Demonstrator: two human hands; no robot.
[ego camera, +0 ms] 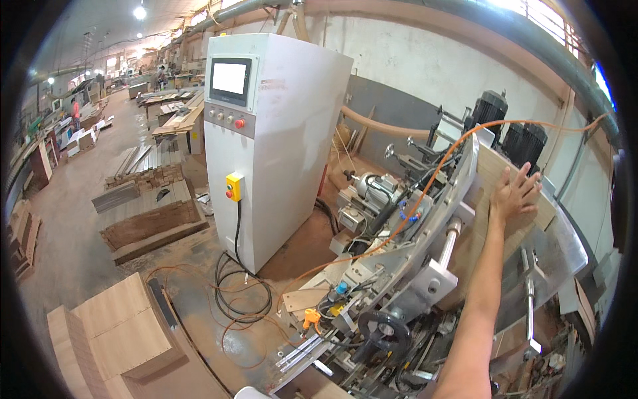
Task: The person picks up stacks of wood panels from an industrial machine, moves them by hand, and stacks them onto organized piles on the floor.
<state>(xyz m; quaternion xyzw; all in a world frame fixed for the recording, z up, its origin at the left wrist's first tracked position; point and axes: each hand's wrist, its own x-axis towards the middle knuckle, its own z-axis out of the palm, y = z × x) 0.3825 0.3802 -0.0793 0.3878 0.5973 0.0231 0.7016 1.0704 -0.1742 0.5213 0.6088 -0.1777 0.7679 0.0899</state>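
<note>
My right hand point(516, 197) lies with spread fingers on a wooden panel point(491, 184), near its upper edge. The panel rests along the tilted metal table of a woodworking machine point(565, 244); my forearm crosses in front of it and hides part of it. Beside the panel runs a curved metal rail point(448, 209), with an orange air hose point(423, 192) passing over it. A black handwheel point(385, 330) and an orange air blow gun point(311, 319) are lower on the machine. My left hand is out of view.
A tall control cabinet point(299, 134) stands left of the machine. Black cable point(242, 299) and thin hose coil on the floor. Stacked wooden boards point(144, 209) and plywood pieces point(119, 329) stand at the left. Black motors point(523, 142) rise behind the panel. People are far off.
</note>
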